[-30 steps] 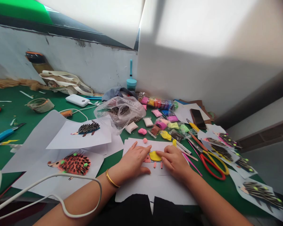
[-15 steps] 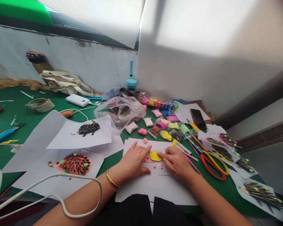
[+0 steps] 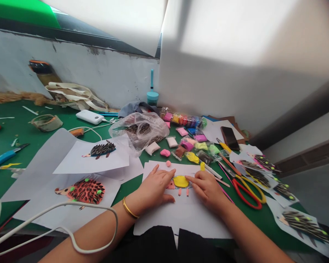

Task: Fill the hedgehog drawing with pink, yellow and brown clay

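Observation:
A sheet of white paper (image 3: 178,215) lies in front of me with a hedgehog-like figure on it. Its body carries a flattened patch of yellow clay (image 3: 181,181), and two small pink legs (image 3: 187,192) show below. My left hand (image 3: 157,184) rests spread on the sheet, its fingers beside the figure's pink face (image 3: 170,185). Opposite it, my right hand (image 3: 208,186) has the index finger stretched to the right edge of the yellow clay, with the other fingers partly curled; it holds nothing. A pink clay ball (image 3: 168,163) sits at the sheet's far edge.
Bagged clay packets (image 3: 192,157) and a plastic bag of dark seeds (image 3: 139,131) lie beyond the sheet. Scissors (image 3: 248,193) and finished hedgehog pictures (image 3: 301,223) are on the right. More hedgehog pictures (image 3: 87,191) and a white cable (image 3: 79,204) lie on the left.
My right index finger has shifted slightly up along the right edge of the yellow clay. My left hand stays in place on the paper.

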`<action>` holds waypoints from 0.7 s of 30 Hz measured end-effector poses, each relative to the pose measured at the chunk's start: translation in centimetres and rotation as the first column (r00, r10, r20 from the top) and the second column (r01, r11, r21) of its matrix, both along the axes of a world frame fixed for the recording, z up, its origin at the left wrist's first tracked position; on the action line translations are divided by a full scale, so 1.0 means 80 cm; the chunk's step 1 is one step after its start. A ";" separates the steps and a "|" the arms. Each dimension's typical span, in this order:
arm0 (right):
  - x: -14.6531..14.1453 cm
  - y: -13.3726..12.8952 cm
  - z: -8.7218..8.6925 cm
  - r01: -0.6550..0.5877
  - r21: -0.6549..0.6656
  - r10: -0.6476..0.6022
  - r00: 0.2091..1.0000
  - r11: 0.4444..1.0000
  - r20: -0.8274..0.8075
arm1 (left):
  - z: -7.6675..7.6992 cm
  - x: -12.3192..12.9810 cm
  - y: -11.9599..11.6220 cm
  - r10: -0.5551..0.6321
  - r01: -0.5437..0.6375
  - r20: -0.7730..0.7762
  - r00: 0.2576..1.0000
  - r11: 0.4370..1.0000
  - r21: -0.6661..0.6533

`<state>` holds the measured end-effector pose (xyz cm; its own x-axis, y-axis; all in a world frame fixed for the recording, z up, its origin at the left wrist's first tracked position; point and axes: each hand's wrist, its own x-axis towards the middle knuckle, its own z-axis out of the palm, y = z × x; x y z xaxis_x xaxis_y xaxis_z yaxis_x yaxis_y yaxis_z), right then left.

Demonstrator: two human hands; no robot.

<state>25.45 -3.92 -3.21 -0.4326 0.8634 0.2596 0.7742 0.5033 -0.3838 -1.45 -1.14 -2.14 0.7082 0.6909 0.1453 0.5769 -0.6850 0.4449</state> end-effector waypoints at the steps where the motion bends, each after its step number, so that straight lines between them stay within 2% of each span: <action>1: -0.002 -0.001 0.001 -0.002 0.006 0.002 0.999 1.000 0.040 | 0.002 0.000 0.000 0.001 -0.001 -0.005 1.000 1.000 -0.001; 5: -0.004 -0.002 0.003 0.024 0.048 -0.029 0.994 0.999 0.104 | 0.004 0.000 -0.001 0.007 -0.007 -0.006 1.000 1.000 -0.003; 11: 0.008 -0.005 0.000 0.019 0.088 -0.019 1.000 0.996 -0.005 | 0.000 0.001 0.001 0.004 -0.004 0.006 1.000 1.000 0.000; 16: 0.002 -0.012 0.005 -0.047 0.058 0.041 0.993 0.997 0.110 | 0.002 0.000 0.000 0.005 -0.005 0.002 1.000 1.000 -0.004; 21: 0.006 -0.011 0.004 -0.011 0.096 0.003 0.997 0.995 0.083 | 0.003 0.000 0.000 0.002 -0.002 -0.004 1.000 1.000 -0.008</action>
<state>25.94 -4.79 -2.86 -0.4619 0.8332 0.3040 0.7978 0.5401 -0.2680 -1.45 -1.18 -1.88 0.7074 0.6934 0.1371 0.5800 -0.6803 0.4481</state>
